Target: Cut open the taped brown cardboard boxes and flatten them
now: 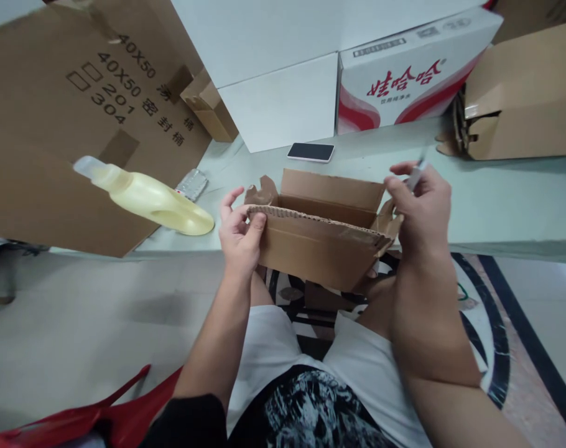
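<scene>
An open cardboard box [318, 252] is tilted over the near edge of the table, its flaps raised. My left hand [241, 233] is closed on its left end, thumb on the near wall and fingers behind the rim. By the box's right end is my right hand [423, 199], closed on a slim utility knife [414, 177] whose thin, blurred tip points up and away. Whether that hand also touches the torn right flap [388, 218] is hard to make out.
A pale yellow bottle [157, 202] stands left of the box, near a foil-like packet [192, 185]. Behind are a phone [311, 152], a white-and-red carton [404, 87] and a large printed carton [45, 137]. Another cardboard box [530, 106] sits at right on the pale table [511, 205].
</scene>
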`<state>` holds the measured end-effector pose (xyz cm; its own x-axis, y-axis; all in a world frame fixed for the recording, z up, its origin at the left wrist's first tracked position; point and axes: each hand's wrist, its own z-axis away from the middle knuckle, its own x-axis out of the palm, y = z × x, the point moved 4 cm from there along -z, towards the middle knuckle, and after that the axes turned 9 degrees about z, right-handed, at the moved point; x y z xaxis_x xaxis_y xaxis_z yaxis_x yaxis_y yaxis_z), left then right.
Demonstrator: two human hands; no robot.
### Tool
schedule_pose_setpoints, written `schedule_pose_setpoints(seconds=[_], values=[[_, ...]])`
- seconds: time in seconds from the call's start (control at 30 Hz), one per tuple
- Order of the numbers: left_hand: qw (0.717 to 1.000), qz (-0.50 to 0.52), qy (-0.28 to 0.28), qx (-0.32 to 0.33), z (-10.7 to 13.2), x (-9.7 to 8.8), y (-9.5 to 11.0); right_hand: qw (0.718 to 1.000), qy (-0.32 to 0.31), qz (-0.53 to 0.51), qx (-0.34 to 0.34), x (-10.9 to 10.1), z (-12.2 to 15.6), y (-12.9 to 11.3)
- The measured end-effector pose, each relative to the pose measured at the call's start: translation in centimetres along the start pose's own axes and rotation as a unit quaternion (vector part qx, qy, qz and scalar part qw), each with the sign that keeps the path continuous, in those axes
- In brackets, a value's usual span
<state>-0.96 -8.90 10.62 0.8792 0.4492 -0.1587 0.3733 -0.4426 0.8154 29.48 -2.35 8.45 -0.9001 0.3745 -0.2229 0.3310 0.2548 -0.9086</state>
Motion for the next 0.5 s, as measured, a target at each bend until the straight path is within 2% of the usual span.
schedule_pose_setpoints(seconds=[0.13,0.27,0.33,0.4,0.5], values=[[0.995,-0.030,0.060,0.079,-0.5,0.7,1.2,0.998,0.029,-0.061,-0.002,-1.1,-0.5,-0.3],[0.992,-0.029,0.076,0.093,0.5,2.0,0.9,0.992,0.032,-0.118,0.026,-0.8,-0.8,1.2],[0.994,-0.008,0.065,0.086,1.6,2.8,0.4,0.992,-0.009,-0.118,0.050,-0.2,-0.8,2.1],[0.997,0.013,0.037,0.072,2.5,3.7,0.0,0.988,-0.081,-0.106,0.076,0.5,-0.6,2.6],[0.998,0.033,0.006,0.055,2.9,4.4,-0.4,0.980,-0.153,-0.091,0.091,0.8,-0.1,2.5]])
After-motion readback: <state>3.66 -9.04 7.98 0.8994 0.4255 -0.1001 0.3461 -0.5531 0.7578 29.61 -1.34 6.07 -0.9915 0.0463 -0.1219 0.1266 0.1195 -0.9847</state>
